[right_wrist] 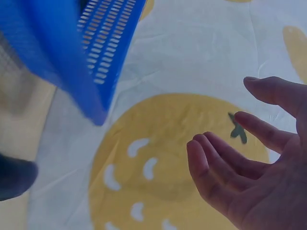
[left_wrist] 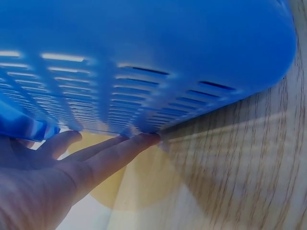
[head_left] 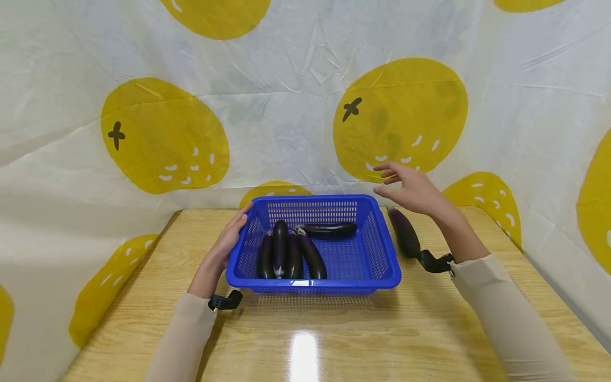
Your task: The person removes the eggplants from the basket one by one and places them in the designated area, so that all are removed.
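Note:
A blue perforated plastic basket (head_left: pixel 312 284) stands on the table. Inside it, several dark purple eggplants (head_left: pixel 312 254) lie side by side at the left, and one more eggplant (head_left: pixel 331 229) lies crosswise along the back wall. My left hand (head_left: pixel 228 239) touches the basket's left side; in the left wrist view its fingers (left_wrist: pixel 120 153) reach along the slotted wall. Raised above the basket's back right corner, my right hand (head_left: pixel 410 188) holds nothing, its fingers loosely bent. Below it, a single eggplant (head_left: pixel 404 233) lies on the table just right of the basket.
The light wood-grain table (head_left: pixel 267 339) extends in front and to both sides. Behind and around it hangs a white cloth (head_left: pixel 281 127) printed with large yellow fruit shapes. Each wrist carries a black camera (head_left: pixel 435 261).

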`<state>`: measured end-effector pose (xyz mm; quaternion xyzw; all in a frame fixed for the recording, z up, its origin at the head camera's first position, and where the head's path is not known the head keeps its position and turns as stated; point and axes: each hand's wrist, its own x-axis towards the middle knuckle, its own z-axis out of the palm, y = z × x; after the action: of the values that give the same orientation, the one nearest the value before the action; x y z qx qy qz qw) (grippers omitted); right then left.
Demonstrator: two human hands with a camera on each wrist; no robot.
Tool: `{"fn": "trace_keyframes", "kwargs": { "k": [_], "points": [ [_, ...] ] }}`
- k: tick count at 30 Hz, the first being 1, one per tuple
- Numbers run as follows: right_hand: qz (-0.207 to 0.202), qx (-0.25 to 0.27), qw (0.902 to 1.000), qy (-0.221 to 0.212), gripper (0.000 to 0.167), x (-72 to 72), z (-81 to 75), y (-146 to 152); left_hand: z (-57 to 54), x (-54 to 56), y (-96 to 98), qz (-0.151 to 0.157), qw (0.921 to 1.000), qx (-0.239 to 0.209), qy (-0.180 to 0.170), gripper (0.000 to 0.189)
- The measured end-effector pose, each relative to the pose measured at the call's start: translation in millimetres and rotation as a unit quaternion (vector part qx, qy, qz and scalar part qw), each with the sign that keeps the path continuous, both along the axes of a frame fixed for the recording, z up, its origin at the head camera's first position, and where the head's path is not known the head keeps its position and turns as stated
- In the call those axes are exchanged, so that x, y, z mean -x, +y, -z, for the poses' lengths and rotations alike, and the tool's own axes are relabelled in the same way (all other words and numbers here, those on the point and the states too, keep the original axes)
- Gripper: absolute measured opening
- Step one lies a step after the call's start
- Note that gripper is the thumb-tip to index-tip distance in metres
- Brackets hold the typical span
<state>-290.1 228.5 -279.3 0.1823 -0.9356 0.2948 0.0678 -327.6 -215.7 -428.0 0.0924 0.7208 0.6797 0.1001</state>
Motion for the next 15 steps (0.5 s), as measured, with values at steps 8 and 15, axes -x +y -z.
{"fn": "trace_keyframes", "kwargs": {
  "k": [8, 15],
  "points": [
    [-0.047, -0.022, 0.9986, -0.009, 0.054, 23.1, -12.8, -29, 0.0, 0.9, 1.1, -0.009, 0.9999, -0.004, -0.011, 0.051],
    [-0.105, 0.012, 0.9931, -0.05, 0.052, 49.2, -5.5, -51, -1.1, -0.5, 2.3, -0.008, 0.9999, -0.01, -0.009, 0.05]
  ]
}}
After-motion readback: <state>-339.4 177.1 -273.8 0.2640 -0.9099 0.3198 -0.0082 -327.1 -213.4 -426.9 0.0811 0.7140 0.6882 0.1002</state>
